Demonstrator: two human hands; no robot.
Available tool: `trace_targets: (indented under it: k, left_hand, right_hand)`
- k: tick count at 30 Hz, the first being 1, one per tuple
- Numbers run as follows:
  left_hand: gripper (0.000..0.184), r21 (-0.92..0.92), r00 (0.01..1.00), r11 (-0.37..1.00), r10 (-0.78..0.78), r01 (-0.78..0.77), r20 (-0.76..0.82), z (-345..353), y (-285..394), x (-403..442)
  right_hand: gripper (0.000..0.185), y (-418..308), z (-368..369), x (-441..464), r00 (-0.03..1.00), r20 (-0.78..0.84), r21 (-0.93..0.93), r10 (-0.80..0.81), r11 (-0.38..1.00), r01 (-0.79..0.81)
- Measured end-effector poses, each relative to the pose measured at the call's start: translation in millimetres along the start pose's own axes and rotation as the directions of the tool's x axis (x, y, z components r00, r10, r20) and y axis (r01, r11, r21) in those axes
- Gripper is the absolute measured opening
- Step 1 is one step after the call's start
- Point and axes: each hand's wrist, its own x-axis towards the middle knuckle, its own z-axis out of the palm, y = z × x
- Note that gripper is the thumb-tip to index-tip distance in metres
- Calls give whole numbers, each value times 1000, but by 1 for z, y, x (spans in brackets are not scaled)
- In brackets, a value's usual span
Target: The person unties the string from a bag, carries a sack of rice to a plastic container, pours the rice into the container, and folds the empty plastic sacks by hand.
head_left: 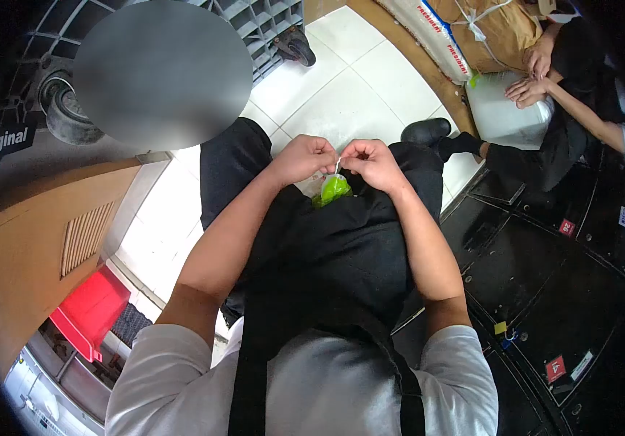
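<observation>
My left hand (305,159) and my right hand (372,163) meet in front of my lap, over the black apron (319,240). Both have thumb and fingers pinched together on the whitish, gathered top of a small bright green plastic bag (335,189). The bag hangs just below my fingertips, between my knees. Its contents are too unclear to name. A thin white piece shows between the two hands; I cannot tell whether it is a tie or part of the bag.
At upper right another person's hands (532,80) rest near a translucent plastic container (497,109), beside a "PRESIDENT" sack (428,36) and a brown paper sack (497,33). Black lockers (545,269) line my right. A wheeled grey rack (269,29), wooden panel (43,247) and red bin (91,305) stand left.
</observation>
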Motion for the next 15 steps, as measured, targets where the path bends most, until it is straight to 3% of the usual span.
trace_targets:
  k: [15]
  left_hand:
    - [7,48,998,997,59,-58,-20,-1,-5,1]
  right_hand:
    - [3,3,-3,-1,1000,5,-30,7,1000,-7]
